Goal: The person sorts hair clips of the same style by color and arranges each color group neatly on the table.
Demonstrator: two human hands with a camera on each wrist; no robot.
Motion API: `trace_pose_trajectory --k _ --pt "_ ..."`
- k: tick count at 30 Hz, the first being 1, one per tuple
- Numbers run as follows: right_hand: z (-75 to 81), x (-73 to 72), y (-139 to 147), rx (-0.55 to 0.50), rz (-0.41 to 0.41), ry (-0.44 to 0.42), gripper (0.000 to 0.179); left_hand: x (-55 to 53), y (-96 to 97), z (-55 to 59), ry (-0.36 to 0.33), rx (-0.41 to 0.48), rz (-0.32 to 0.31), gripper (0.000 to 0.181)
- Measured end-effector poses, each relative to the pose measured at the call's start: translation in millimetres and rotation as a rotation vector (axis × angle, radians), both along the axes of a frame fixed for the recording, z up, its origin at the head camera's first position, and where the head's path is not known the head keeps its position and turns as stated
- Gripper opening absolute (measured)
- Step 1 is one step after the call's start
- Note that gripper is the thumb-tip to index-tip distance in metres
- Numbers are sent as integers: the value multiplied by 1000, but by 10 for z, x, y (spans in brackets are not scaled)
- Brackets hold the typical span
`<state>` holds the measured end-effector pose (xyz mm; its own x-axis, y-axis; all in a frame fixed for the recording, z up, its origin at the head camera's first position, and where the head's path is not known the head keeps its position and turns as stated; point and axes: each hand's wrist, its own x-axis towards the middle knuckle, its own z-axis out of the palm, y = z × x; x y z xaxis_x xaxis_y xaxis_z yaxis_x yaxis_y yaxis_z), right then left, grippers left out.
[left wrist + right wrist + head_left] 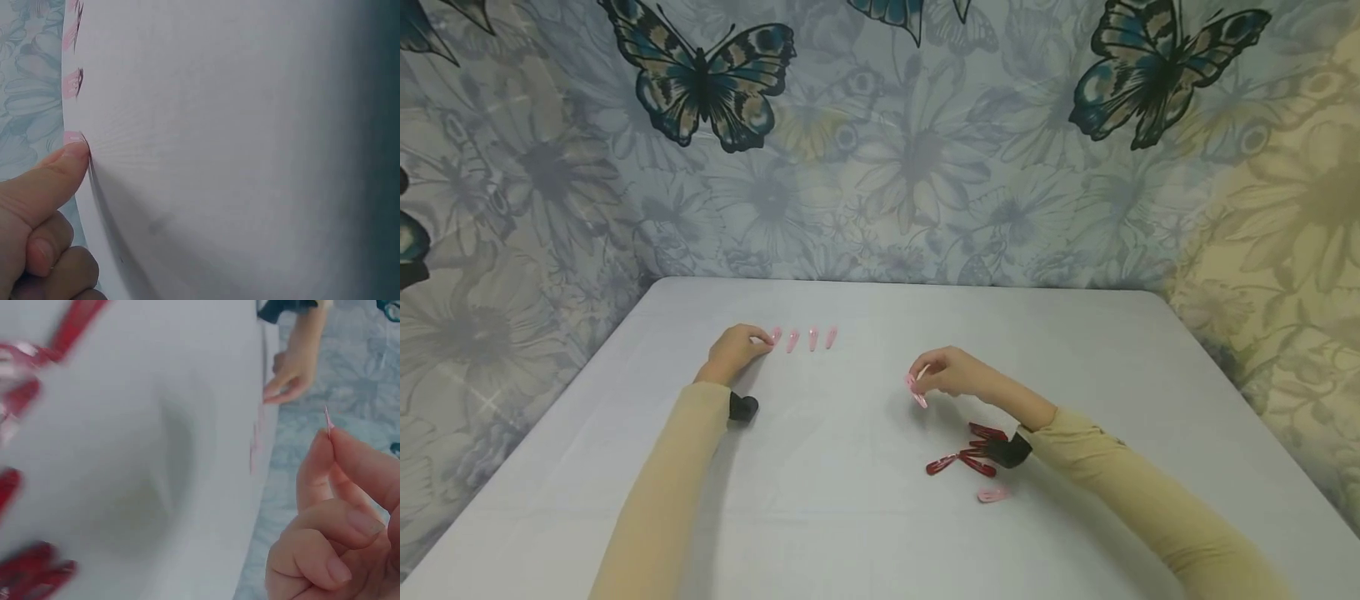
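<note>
Toward the back left, my left hand (731, 350) has its thumb and finger at the leftmost pink hair clip (777, 334), pinching its near end against the white tabletop. In the left wrist view, the thumb covers part of that clip. More pink hair clips (812, 339) continue the row to the right, spaced apart and roughly parallel. My right hand (951, 372) is raised over the table, right of centre. Between its thumb and index finger it pinches another pink hair clip (920, 400), whose tip shows above the fingertips in the right wrist view.
Below my right wrist lies a loose cluster of dark red hair clips (942, 464), partly hidden by the black wrist camera (1009, 451). A single pink clip (992, 495) rests nearer the front. Patterned walls with butterflies (702, 79) border the white table (850, 500).
</note>
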<state>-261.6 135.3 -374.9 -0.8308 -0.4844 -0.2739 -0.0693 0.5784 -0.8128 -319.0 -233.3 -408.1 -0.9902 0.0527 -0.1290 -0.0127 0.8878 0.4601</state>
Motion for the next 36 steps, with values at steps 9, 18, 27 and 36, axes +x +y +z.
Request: trace_pose_trajectory --k 9,18,27,36 --pt "-158 -513 -240 -39 -130 -28 15 -163 -12 -185 -12 14 8 22" --pt "-268 -738 -575 -68 -234 8 18 -12 51 -54 -23 35 -13 22" --pt "-352 -887 -814 -128 -319 27 13 -3 39 -23 -24 9 -26 21" --pt "-390 -998 -987 -71 -425 87 17 4 14 33 -34 7 -32 21"
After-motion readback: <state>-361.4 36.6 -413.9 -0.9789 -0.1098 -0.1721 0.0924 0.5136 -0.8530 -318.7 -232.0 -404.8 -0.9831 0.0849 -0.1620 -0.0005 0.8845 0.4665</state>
